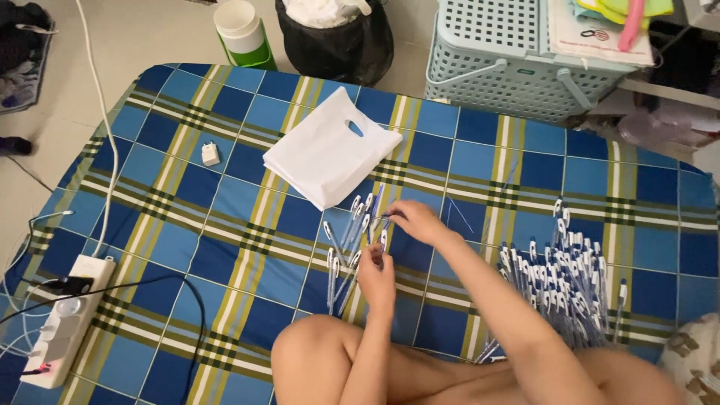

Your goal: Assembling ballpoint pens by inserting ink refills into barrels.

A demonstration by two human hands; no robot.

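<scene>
From above, the person sat on a blue checked blanket. The left hand was curled shut around one pen, held upright. The right hand reached just past it, fingers pinched on another pen in the small row of pens lying under both hands. A big pile of pens lay by the right arm. A white plastic bag lay farther off.

Bare forearms, no sleeves in view. Left hand and right hand without gloves, rings or watch. Knees and thighs bare, no garment showing.
</scene>
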